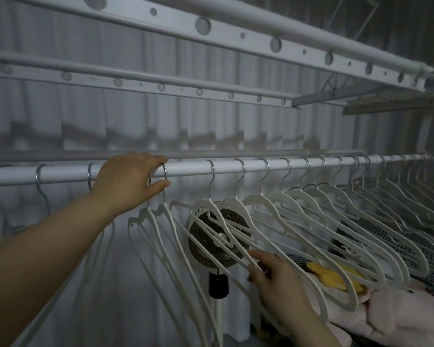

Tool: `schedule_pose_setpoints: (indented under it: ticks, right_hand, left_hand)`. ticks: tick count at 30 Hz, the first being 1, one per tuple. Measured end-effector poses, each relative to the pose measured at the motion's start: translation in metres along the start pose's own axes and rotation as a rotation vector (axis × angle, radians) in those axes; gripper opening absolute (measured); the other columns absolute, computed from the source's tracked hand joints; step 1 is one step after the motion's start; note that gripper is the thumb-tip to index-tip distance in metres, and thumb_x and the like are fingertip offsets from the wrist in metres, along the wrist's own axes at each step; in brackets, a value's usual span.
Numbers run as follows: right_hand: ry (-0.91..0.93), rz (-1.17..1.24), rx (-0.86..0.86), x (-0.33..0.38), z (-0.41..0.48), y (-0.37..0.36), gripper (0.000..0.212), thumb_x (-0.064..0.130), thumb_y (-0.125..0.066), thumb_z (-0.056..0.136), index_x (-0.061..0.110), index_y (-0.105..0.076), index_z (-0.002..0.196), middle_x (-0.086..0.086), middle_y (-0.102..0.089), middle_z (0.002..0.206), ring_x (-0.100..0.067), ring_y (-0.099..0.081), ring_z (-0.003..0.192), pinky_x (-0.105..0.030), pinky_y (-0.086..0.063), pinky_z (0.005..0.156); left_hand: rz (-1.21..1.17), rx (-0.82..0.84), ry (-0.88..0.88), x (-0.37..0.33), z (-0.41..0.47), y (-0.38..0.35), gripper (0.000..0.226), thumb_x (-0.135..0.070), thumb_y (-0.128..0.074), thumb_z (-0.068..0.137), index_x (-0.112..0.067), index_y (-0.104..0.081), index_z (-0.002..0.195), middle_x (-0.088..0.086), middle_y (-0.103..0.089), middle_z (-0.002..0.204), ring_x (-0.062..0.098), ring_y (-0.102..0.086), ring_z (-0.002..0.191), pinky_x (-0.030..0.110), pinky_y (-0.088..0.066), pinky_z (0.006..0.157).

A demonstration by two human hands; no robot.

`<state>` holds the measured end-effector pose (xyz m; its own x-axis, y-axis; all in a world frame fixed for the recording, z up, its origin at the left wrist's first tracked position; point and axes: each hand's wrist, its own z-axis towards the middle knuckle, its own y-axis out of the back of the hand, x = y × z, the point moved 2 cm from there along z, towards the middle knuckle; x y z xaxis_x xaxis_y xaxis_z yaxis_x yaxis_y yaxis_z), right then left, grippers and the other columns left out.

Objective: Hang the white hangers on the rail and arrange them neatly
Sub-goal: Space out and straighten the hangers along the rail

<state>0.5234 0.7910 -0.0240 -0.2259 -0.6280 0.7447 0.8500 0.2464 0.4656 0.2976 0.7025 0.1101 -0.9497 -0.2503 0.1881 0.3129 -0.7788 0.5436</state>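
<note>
White hangers (259, 197) hang by metal hooks along a white rail (188, 168) that crosses the view from 9 o'clock to 3 o'clock. Toward 3 o'clock they sit in an even, close row; toward 9 o'clock they are spaced more loosely.

My left hand (125, 181), at 9 o'clock, reaches up to the rail. Its fingers curl over the top and the thumb presses from below, pinching two hooks (165, 171) that sit close together. My right hand (276, 279), at 5 o'clock, grasps the bottoms of several hangers, fingers closed round their thin bars, which cross each other in a tangle in front of a round fan (206, 236) at 6 o'clock.

I judge the step to be spacing and straightening this middle group. To do it well, I should separate the crossed bars low down first, so no hanger drags its neighbour. Then I should slide one hook at a time along the rail to match the gaps on the 3 o'clock side, with the lower hand steadying the swing.

A yellow soft thing (336, 276) and pink fabric (398, 316) lie below at 4 o'clock.
</note>
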Motion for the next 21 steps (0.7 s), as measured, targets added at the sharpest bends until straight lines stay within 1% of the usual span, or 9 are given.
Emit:
schedule_pose_setpoints:
  ticks: [2, 5, 8, 10, 13, 15, 17, 19, 21]
  right_hand:
    - [0.009, 0.008, 0.006, -0.001, 0.0, 0.0, 0.047, 0.008, -0.051, 0.09, 0.052, -0.045, 0.074, 0.044, -0.055, 0.056, 0.02, -0.055, 0.064, 0.0, -0.041, 0.058]
    - [0.018, -0.071, -0.015, -0.002, 0.001, -0.001, 0.031, 0.012, -0.052, 0.089, 0.039, -0.063, 0.099, 0.015, -0.061, 0.057, 0.001, -0.06, 0.064, -0.006, -0.042, 0.055]
    - [0.124, -0.277, -0.073, 0.004, -0.002, -0.003, 0.033, 0.023, -0.053, 0.088, 0.024, -0.059, 0.12, 0.014, -0.064, 0.085, -0.002, -0.062, 0.084, -0.008, -0.043, 0.069]
    - [0.328, -0.532, -0.238, 0.016, -0.006, -0.002, 0.035, 0.032, -0.051, 0.08, 0.018, -0.065, 0.11, 0.007, -0.069, 0.093, -0.01, -0.061, 0.093, -0.016, -0.049, 0.073]
    - [0.555, -0.308, -0.35, 0.037, -0.014, -0.012, 0.032, 0.034, -0.048, 0.074, 0.02, -0.063, 0.099, 0.002, -0.068, 0.091, -0.008, -0.049, 0.092, -0.01, -0.038, 0.086]
    - [0.529, -0.118, -0.249, 0.055, -0.017, -0.024, 0.033, 0.037, -0.047, 0.075, 0.027, -0.056, 0.105, 0.004, -0.066, 0.097, -0.005, -0.051, 0.093, -0.006, -0.035, 0.089]
    - [0.35, 0.01, -0.049, 0.069, -0.018, -0.038, 0.043, 0.044, -0.048, 0.078, 0.03, -0.052, 0.119, 0.007, -0.062, 0.114, -0.003, -0.053, 0.105, -0.016, -0.041, 0.097]
    - [0.141, 0.05, 0.174, 0.07, -0.015, -0.055, 0.045, 0.036, -0.054, 0.086, 0.029, -0.044, 0.129, 0.01, -0.054, 0.126, -0.006, -0.051, 0.115, -0.023, -0.041, 0.102]
    - [0.065, 0.061, 0.229, 0.064, -0.012, -0.068, 0.051, 0.03, -0.055, 0.088, 0.028, -0.036, 0.135, 0.011, -0.049, 0.13, -0.011, -0.053, 0.114, -0.027, -0.041, 0.102]
  left_hand:
    - [0.016, 0.005, -0.007, 0.002, 0.0, -0.001, 0.045, -0.037, -0.07, 0.071, -0.008, -0.067, 0.105, 0.017, -0.071, 0.084, 0.037, -0.066, 0.075, 0.04, -0.05, 0.067]
    - [0.016, 0.016, -0.009, 0.001, -0.001, 0.001, 0.049, -0.039, -0.067, 0.071, -0.007, -0.066, 0.107, 0.018, -0.071, 0.087, 0.037, -0.067, 0.077, 0.042, -0.051, 0.069]
    - [-0.007, 0.003, 0.042, -0.001, -0.002, 0.005, 0.057, -0.041, -0.068, 0.074, -0.008, -0.059, 0.12, 0.019, -0.069, 0.104, 0.038, -0.064, 0.093, 0.042, -0.048, 0.08]
    - [-0.008, 0.007, 0.058, 0.0, -0.004, 0.008, 0.06, -0.044, -0.066, 0.074, -0.008, -0.057, 0.122, 0.019, -0.068, 0.107, 0.037, -0.063, 0.096, 0.042, -0.047, 0.083]
    - [0.027, 0.032, 0.027, 0.002, -0.007, 0.012, 0.061, -0.052, -0.053, 0.073, -0.008, -0.063, 0.113, 0.018, -0.07, 0.1, 0.037, -0.066, 0.089, 0.041, -0.048, 0.079]
    - [0.025, 0.082, 0.075, 0.005, -0.006, 0.015, 0.05, -0.045, -0.06, 0.079, -0.012, -0.06, 0.117, 0.016, -0.067, 0.108, 0.035, -0.062, 0.098, 0.039, -0.044, 0.084]
    - [0.02, 0.126, 0.099, 0.006, -0.006, 0.015, 0.048, -0.038, -0.061, 0.082, -0.015, -0.055, 0.123, 0.013, -0.063, 0.116, 0.032, -0.058, 0.106, 0.036, -0.04, 0.088]
    - [0.029, 0.157, 0.112, 0.009, -0.007, 0.017, 0.05, -0.038, -0.06, 0.083, -0.016, -0.052, 0.127, 0.011, -0.061, 0.12, 0.031, -0.056, 0.109, 0.035, -0.039, 0.089]
    - [0.042, 0.177, 0.12, 0.012, -0.009, 0.018, 0.051, -0.038, -0.058, 0.084, -0.016, -0.049, 0.13, 0.011, -0.06, 0.123, 0.03, -0.055, 0.111, 0.035, -0.039, 0.09]
